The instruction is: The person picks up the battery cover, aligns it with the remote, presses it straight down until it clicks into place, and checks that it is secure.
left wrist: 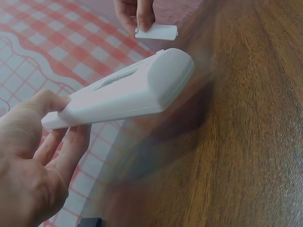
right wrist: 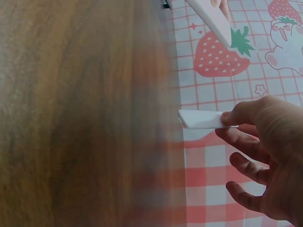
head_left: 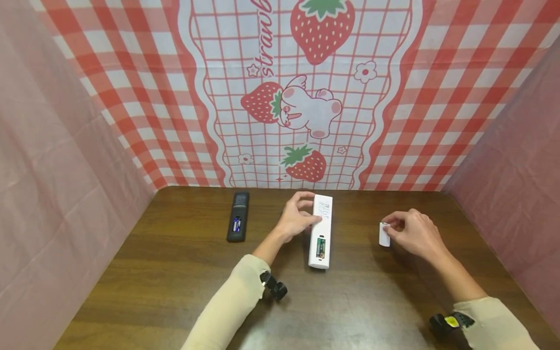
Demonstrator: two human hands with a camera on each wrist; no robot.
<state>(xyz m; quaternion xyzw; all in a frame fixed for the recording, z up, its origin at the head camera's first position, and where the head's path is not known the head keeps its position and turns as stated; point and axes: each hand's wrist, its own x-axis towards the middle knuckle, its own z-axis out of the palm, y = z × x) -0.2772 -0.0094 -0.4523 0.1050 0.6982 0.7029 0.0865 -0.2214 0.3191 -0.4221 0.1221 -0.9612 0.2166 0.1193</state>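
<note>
Two grips in use, both grasping: left grip (head_left: 295,219) on the far half of white remote (head_left: 321,228), right grip (head_left: 417,236) pinching white cover (head_left: 384,236) by one end. Remote bay-side up, seemingly raised off desk (head_left: 350,301), between left thumb (left wrist: 54,101) on top and fingers (left wrist: 78,142) beneath; cover well apart from it, to the right.

For work at the uncovered bay (head_left: 321,239), best to brace the remote squarely in the left grip, thumb by the label (head_left: 324,209), clear of the opening. Safer to rest the near end on the desk, so as to stop tipping under a push. Pinch the cover lightly, leaving the far end free to enter first; line up the small tabs (left wrist: 177,33) before pressing, then press evenly, not at one corner. Likely risk: a cocked cover or bent tab from forcing.

In the white remote's bay, green batteries (head_left: 321,249), apparently lying lengthwise; number too small to tell. In black remote (head_left: 238,210), also uncovered, blue-and-white batteries (head_left: 236,224), seemingly side by side. Black remote flat on desk, left of the left grip, touched by neither.
</note>
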